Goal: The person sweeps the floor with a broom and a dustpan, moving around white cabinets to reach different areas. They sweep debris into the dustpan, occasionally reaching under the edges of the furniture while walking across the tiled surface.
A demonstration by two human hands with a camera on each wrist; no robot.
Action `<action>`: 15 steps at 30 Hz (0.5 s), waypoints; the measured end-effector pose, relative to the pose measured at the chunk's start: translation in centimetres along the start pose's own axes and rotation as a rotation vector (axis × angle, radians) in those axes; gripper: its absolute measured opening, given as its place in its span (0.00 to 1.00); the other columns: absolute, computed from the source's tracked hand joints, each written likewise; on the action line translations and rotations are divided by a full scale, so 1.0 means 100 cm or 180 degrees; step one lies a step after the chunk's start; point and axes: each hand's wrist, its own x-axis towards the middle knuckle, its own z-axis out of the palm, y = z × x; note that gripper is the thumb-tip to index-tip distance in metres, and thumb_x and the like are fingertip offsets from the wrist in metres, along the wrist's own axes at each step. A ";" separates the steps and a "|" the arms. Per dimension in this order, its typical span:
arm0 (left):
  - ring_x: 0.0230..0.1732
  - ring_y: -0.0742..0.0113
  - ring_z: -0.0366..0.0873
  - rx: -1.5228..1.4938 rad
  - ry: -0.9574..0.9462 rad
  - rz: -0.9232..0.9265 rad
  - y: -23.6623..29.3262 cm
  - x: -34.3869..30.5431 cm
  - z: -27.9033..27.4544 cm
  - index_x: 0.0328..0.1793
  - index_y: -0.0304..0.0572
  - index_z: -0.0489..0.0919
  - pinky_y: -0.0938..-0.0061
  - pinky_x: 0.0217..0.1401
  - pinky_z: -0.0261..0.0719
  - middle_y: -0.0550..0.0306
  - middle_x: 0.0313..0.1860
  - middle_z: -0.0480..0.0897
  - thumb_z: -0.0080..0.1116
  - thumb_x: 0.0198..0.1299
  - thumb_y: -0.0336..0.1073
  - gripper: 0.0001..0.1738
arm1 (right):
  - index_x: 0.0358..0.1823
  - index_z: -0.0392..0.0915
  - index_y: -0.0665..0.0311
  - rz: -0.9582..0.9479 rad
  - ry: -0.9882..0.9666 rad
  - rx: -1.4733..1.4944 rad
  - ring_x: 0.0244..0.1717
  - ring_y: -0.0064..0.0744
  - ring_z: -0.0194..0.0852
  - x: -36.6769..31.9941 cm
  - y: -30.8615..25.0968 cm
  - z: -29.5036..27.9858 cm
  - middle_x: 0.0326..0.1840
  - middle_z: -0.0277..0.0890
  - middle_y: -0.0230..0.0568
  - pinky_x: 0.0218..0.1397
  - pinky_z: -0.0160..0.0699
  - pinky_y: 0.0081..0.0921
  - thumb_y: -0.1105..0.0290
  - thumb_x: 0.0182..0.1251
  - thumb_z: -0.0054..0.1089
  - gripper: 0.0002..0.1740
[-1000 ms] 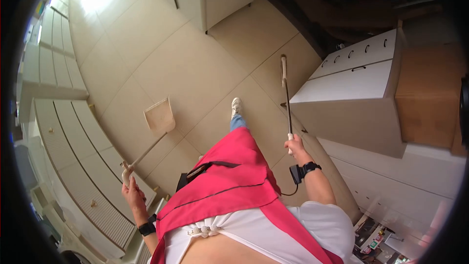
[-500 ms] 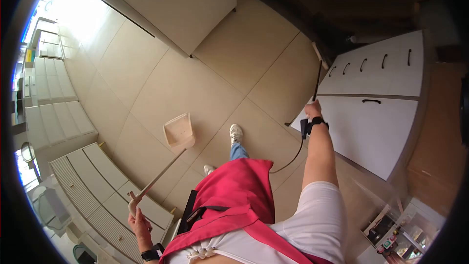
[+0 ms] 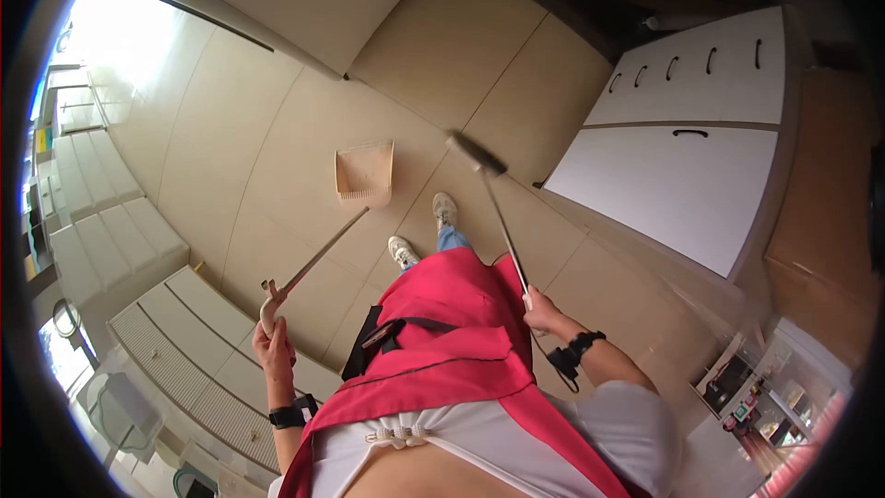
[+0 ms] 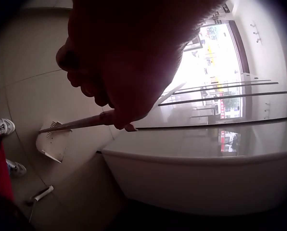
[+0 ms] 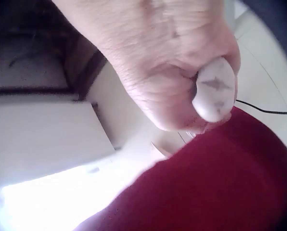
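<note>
In the head view my left hand (image 3: 276,352) grips the white handle top of a long-handled dustpan (image 3: 364,169). Its pan, pale with a comb-like toothed edge, lies on the floor ahead of my shoes. My right hand (image 3: 544,312) holds a broom by the upper end of its thin stick. The dark broom head (image 3: 477,153) is blurred and sits to the right of the pan, apart from it. In the right wrist view, fingers wrap the white handle end (image 5: 215,91). From the left wrist, the dustpan's pole (image 4: 76,124) runs down out of my shadowed hand.
A white drawer cabinet (image 3: 673,171) with black handles stands on the right. Another pale cabinet (image 3: 304,0) is at the top. Low ribbed units (image 3: 184,350) line the left. My white shoes (image 3: 444,209) are on the tiled floor between pan and broom.
The broom went out beside the drawer cabinet as my right arm stretched, then swung back left towards the pan as the arm drew in. The dustpan shifted right, nearer my feet.
</note>
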 end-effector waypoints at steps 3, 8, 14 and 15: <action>0.08 0.84 0.59 -0.0061 -0.0099 0.0159 0.002 0.016 0.000 0.38 0.40 0.74 0.85 0.08 0.54 0.71 0.13 0.66 0.57 0.62 0.36 0.08 | 0.70 0.55 0.67 -0.0143 0.0060 0.0778 0.40 0.36 0.75 -0.022 0.014 -0.016 0.51 0.73 0.51 0.31 0.75 0.30 0.84 0.35 0.59 0.50; 0.08 0.83 0.60 0.0033 -0.0056 0.0210 -0.002 0.013 -0.006 0.37 0.40 0.74 0.85 0.08 0.55 0.70 0.13 0.67 0.57 0.61 0.35 0.07 | 0.62 0.64 0.64 -0.0517 0.1022 0.0506 0.46 0.35 0.75 0.010 0.013 -0.040 0.44 0.76 0.46 0.42 0.76 0.29 0.82 0.36 0.60 0.42; 0.09 0.83 0.60 0.0080 0.0127 0.0144 -0.006 -0.009 -0.003 0.37 0.39 0.74 0.84 0.09 0.55 0.70 0.13 0.67 0.59 0.60 0.33 0.07 | 0.64 0.57 0.70 -0.1021 0.2126 -0.0054 0.62 0.56 0.65 0.180 -0.090 -0.178 0.58 0.68 0.63 0.63 0.66 0.36 0.76 0.44 0.54 0.39; 0.10 0.83 0.60 0.0159 0.0212 0.0122 -0.006 -0.012 -0.001 0.36 0.39 0.74 0.85 0.10 0.55 0.70 0.14 0.68 0.60 0.59 0.32 0.06 | 0.66 0.55 0.71 -0.0916 0.2094 0.0038 0.63 0.55 0.64 0.206 -0.120 -0.200 0.61 0.66 0.62 0.65 0.64 0.34 0.75 0.45 0.54 0.40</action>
